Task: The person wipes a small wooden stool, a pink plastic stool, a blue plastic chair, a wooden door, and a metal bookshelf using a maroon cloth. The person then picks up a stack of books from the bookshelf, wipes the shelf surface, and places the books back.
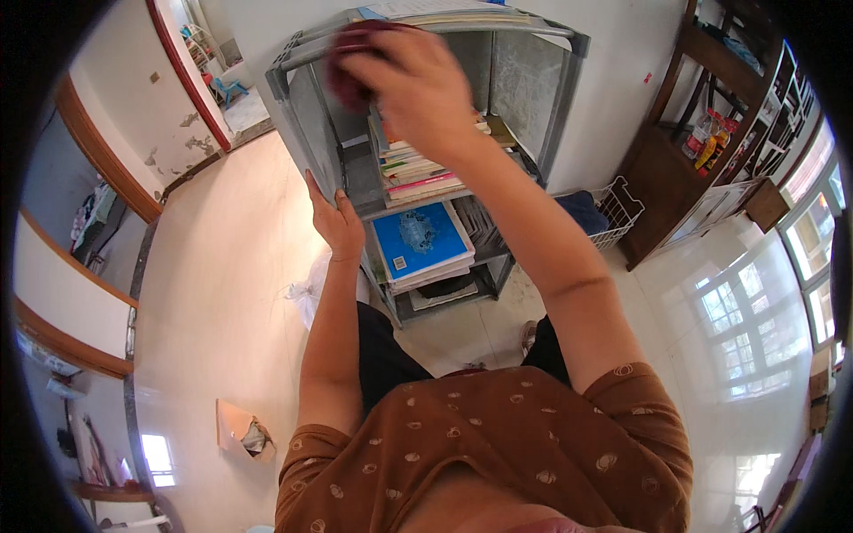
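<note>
A grey shelf unit [566,86] stands before me. My right hand [420,86], somewhat blurred, grips a dark red cloth [350,80] at the unit's upper left, near its top bar. My left hand [338,223] rests against the outside of the left side panel [313,140], fingers pointing up, with nothing seen in it. Behind my right forearm a stack of books [420,183] lies on the upper shelf. Lower down is a blue-covered book [423,240] on another stack, beside a pile of thin grey items [478,223]. Papers [446,10] lie on top of the unit.
A white wire basket [616,213] with dark cloth stands right of the unit, near a dark wooden cabinet [656,180]. A white plastic bag [310,290] sits by the unit's lower left. An open cardboard box [233,426] is on the floor at left.
</note>
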Available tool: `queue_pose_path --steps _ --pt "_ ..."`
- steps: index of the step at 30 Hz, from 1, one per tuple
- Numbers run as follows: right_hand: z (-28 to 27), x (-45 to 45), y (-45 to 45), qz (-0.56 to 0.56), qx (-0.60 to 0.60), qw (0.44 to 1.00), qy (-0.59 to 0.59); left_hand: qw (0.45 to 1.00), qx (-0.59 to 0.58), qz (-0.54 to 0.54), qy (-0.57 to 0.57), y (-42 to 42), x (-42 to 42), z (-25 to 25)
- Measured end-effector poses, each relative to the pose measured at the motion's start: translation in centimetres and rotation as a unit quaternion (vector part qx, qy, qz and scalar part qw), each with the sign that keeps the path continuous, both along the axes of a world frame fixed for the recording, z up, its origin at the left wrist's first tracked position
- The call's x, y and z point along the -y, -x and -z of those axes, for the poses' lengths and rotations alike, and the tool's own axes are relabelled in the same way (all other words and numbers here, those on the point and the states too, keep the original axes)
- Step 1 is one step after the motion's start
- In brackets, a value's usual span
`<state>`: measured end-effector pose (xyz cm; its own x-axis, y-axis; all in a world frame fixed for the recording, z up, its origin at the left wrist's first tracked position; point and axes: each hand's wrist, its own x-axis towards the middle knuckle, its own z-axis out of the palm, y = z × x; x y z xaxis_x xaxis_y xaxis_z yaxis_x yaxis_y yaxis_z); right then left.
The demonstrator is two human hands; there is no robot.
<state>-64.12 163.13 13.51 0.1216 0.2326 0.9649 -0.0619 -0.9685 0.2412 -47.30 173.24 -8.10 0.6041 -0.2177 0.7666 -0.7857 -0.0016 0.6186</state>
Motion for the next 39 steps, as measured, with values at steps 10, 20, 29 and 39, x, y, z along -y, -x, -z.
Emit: queue_pose_path --steps 10,20,29,39 --pt "0.1 6.4 3.8 0.161 0.002 0.985 0.068 1.0 -0.007 -0.021 -0.007 0.9 -0.3 -1.0" --pt "3.9 14.8 14.6 0.24 0.094 0.965 -0.046 0.996 0.084 -0.032 0.017 0.6 0.1 -0.5" --pt "22.9 12.1 15.6 0.204 -0.024 0.941 -0.269 0.997 0.065 -0.046 0.006 0.7 0.0 -0.8" --pt "27.1 9.1 12.1 0.086 0.039 0.898 -0.429 0.999 0.035 -0.028 0.005 1.7 0.4 -1.3"
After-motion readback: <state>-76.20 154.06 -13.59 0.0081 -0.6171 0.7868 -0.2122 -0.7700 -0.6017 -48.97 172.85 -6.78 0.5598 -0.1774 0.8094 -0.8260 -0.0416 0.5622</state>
